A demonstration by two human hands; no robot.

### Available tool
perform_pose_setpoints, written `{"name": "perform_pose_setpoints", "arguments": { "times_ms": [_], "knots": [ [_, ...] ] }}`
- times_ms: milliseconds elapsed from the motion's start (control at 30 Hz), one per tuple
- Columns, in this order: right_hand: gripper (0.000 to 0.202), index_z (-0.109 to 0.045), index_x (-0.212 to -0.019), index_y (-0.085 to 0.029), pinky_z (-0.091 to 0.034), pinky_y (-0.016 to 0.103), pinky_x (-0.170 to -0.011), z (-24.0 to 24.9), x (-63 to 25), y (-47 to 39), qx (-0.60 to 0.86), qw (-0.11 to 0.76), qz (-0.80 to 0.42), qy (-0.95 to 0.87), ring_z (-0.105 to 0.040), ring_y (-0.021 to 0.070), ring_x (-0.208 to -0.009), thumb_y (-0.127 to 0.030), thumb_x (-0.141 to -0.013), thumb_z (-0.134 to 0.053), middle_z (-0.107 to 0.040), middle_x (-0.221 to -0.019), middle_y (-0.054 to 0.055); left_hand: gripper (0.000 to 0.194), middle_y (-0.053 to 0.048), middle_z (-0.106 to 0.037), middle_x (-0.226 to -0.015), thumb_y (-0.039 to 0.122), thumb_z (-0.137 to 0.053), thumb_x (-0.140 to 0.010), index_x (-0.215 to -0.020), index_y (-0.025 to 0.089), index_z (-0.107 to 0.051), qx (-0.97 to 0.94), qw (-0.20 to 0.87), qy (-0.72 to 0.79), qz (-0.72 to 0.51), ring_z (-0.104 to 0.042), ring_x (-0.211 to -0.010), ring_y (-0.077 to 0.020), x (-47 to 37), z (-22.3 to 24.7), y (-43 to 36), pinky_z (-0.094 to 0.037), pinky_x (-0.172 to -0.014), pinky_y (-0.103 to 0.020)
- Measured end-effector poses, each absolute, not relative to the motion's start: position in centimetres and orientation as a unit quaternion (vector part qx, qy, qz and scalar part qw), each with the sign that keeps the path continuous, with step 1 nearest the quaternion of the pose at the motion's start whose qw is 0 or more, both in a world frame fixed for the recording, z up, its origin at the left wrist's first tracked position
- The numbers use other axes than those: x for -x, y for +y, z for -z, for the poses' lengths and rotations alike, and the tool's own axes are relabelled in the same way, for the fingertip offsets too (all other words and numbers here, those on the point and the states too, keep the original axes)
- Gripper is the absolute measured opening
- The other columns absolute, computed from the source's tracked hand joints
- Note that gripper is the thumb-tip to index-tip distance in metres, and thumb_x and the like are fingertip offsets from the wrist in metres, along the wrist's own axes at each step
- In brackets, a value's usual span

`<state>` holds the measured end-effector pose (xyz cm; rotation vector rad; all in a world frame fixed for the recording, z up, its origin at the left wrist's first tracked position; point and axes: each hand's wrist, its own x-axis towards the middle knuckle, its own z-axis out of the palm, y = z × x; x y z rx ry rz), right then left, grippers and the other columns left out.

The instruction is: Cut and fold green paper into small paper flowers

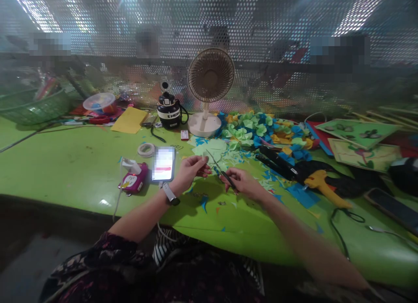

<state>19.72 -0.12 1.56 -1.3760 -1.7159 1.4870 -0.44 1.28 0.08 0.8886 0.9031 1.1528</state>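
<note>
My left hand [192,171], a watch on its wrist, is closed in a pinch above the green table. A small piece of pale green paper [205,154] shows at its fingertips. Dark-handled scissors [227,179] are in my right hand [242,181], their blades pointing up and left towards the left fingertips. The blades look parted. Behind the hands lie pale green paper sheets [214,146] among blue and green scraps. Beside my left wrist, a lit phone [163,163] rests on the table.
Folded paper flowers [254,129] are heaped right of a desk fan [211,76]. A yellow glue gun [328,190] and its cord lie at the right. On the left are a tape roll [146,149], a purple power block [134,181] and a green basket [35,105]. A black bottle [169,113] stands behind.
</note>
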Motion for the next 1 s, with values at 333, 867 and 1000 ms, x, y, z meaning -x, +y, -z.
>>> {"name": "perform_pose_setpoints", "arguments": {
  "times_ms": [333,867,1000],
  "knots": [
    [0.052,-0.051,-0.074,-0.019,-0.032,0.023,-0.044,-1.66,-19.47,-0.24,0.507,0.254,-0.534,-0.627,-0.041,0.0071,-0.045,-0.066,-0.066,-0.071,-0.061,-0.060,-0.002,0.047,-0.002,-0.068,-0.066,0.048,-0.085,-0.061,-0.079,0.012,-0.060,-0.375,0.661,0.399,-0.513,-0.066,-0.055,-0.0105,0.29,-0.27,1.11,-0.050,-0.050,-0.018],
    [0.053,-0.052,-0.073,-0.019,-0.033,0.023,-0.045,-1.95,-19.47,-0.44,0.507,0.244,-0.523,-0.640,-0.043,0.0081,-0.046,-0.069,-0.067,-0.068,-0.062,-0.061,-0.001,0.047,-0.002,-0.068,-0.068,0.052,-0.082,-0.064,-0.078,0.013,-0.059,-0.413,0.651,0.400,-0.495,-0.067,-0.059,-0.0117,0.29,-0.16,1.07,-0.051,-0.052,-0.019],
    [0.052,-0.051,-0.072,-0.019,-0.033,0.023,-0.044,-1.85,-19.48,-0.44,0.506,0.244,-0.526,-0.638,-0.044,0.0076,-0.045,-0.068,-0.067,-0.069,-0.062,-0.060,-0.001,0.048,-0.002,-0.069,-0.070,0.052,-0.082,-0.063,-0.079,0.013,-0.059,-0.399,0.648,0.405,-0.507,-0.068,-0.058,-0.0119,0.30,0.02,1.21,-0.051,-0.050,-0.019]
  ]
}}
